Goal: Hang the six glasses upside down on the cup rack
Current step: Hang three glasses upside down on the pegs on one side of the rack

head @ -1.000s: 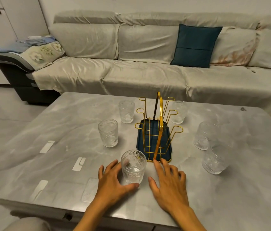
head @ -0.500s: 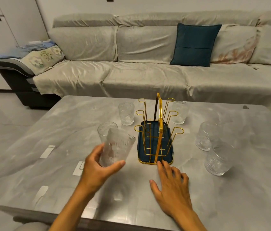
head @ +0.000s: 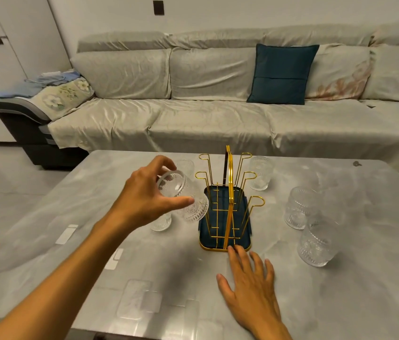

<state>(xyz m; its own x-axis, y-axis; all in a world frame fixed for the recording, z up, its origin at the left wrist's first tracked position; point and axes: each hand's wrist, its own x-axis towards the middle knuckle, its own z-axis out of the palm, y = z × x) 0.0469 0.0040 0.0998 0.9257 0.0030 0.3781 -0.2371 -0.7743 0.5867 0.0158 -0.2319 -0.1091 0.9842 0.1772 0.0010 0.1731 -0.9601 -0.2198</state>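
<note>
My left hand grips a ribbed clear glass, tipped with its base toward me and its mouth against the near-left prong of the gold wire cup rack. The rack stands on a dark blue tray in the middle of the table. My right hand lies flat on the table, fingertips touching the tray's front edge. Upright glasses stand around the rack: one partly hidden under my left hand, one behind it, one at the back right, and two on the right.
The grey marble table has a near edge close to my body. A beige sofa with a dark teal cushion runs behind the table. A small dark object lies at the table's far right.
My left hand lifted the nearest glass off the table, carried it up and to the right, and tipped it over against the rack's near-left prong. My right hand stayed flat by the tray.
</note>
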